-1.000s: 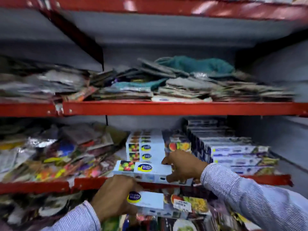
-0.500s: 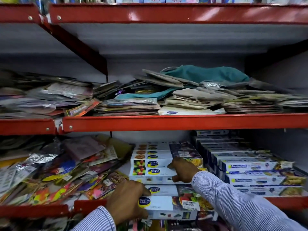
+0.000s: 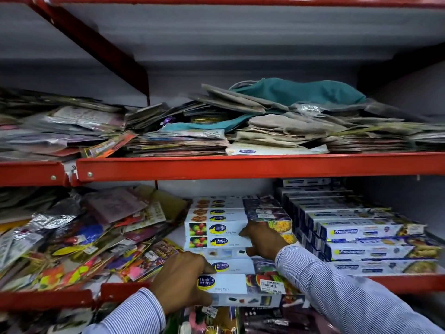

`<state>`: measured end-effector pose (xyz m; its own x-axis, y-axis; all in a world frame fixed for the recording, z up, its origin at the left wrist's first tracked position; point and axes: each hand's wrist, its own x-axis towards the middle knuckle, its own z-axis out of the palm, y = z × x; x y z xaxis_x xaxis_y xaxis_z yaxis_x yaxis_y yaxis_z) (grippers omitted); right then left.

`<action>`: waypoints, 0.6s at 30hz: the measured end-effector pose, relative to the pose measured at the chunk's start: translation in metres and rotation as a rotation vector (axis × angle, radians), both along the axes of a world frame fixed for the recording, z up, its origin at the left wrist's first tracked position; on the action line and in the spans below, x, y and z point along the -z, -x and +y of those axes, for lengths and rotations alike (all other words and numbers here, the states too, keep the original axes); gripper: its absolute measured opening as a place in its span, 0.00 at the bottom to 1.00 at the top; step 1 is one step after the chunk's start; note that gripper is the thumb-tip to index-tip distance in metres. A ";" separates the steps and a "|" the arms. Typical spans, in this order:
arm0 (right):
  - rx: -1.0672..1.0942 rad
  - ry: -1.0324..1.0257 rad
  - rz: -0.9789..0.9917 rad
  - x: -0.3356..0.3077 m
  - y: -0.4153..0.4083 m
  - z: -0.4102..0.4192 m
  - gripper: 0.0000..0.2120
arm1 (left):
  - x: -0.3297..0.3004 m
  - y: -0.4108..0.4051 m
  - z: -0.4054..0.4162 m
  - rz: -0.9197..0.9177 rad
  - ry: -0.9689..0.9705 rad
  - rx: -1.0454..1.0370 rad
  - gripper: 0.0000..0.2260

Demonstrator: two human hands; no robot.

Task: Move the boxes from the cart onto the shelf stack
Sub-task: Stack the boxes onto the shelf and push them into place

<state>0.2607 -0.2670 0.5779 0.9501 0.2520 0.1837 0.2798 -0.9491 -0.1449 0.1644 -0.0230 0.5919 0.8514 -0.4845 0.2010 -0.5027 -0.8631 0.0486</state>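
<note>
A stack of long white cling-film boxes [image 3: 216, 214] with fruit pictures and blue-yellow logos stands on the lower red shelf [image 3: 404, 283]. My right hand [image 3: 263, 239] reaches in and presses on the front of the lower box in that stack [image 3: 216, 242], fingers spread on its face. My left hand [image 3: 183, 283] grips the left end of another white cling-film box [image 3: 243, 285] held at the shelf's front edge, just below and in front of the stack. A further box [image 3: 231, 266] lies between the held box and the stack. The cart is out of sight.
To the right stands a stack of blue-and-white foil boxes [image 3: 361, 239]. Loose colourful packets [image 3: 79, 239] are heaped on the left of the lower shelf. The upper red shelf [image 3: 240, 166] carries piles of flat packets and a teal cloth [image 3: 301, 92].
The view has tilted up slightly. My right hand has pushed its box back into the stack. My left hand has brought its box up to the shelf's front edge.
</note>
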 end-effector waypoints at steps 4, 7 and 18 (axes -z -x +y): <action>0.023 -0.043 -0.052 -0.003 -0.002 -0.001 0.23 | 0.000 -0.003 -0.005 -0.014 -0.003 0.004 0.29; 0.035 -0.050 -0.043 -0.011 -0.003 0.000 0.17 | -0.002 -0.009 -0.010 -0.017 0.027 -0.007 0.28; -0.109 -0.025 0.055 -0.026 -0.004 -0.009 0.09 | -0.001 -0.055 -0.038 -0.078 0.098 -0.057 0.26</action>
